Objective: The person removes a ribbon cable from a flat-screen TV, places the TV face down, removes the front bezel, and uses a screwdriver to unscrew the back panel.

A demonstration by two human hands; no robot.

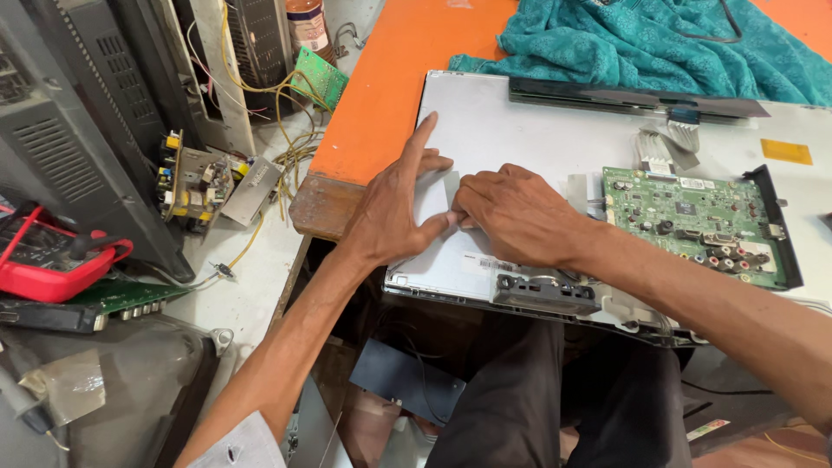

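Both hands meet on the panel (pixel 520 130), which lies flat on the orange table (pixel 390 78). Right hand (pixel 516 212) pinches a grey tape strip (pixel 451 186); left hand (pixel 394 208) lies spread, thumb pressing beside it. Green board (pixel 693 221) sits just right.

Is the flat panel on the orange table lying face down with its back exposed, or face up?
Face down: the panel's bare metal back faces up, with the green circuit board mounted on it and uncovered.

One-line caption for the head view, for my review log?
Both hands, left hand and right hand, press a strip of tape onto a display panel's grey metal back, beside its green circuit board.
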